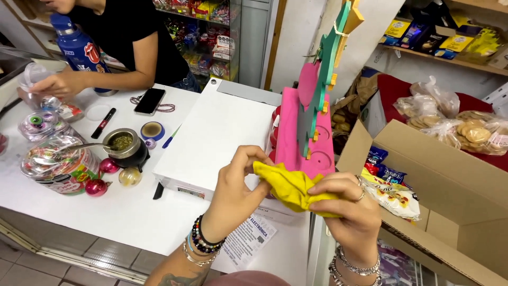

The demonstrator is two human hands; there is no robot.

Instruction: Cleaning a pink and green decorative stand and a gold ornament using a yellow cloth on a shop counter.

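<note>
My left hand (236,186) and my right hand (349,206) both grip a crumpled yellow cloth (288,185), holding it in the air between them. The left pinches its upper left corner, the right wraps the lower right part. Directly behind the cloth stands a pink display stand (293,132) with a teal panel (312,106) clipped to it. Under my left hand lies a white flat box (211,137) on the white counter (127,212). Bead bracelets sit on my left wrist and metal ones on my right.
An open cardboard box (450,175) with snack packets (394,196) stands at right. On the counter: a metal cup with green herb (123,144), candy jars (50,161), shiny balls (108,175), a phone (149,100). Another person in a black shirt (132,37) works at far left.
</note>
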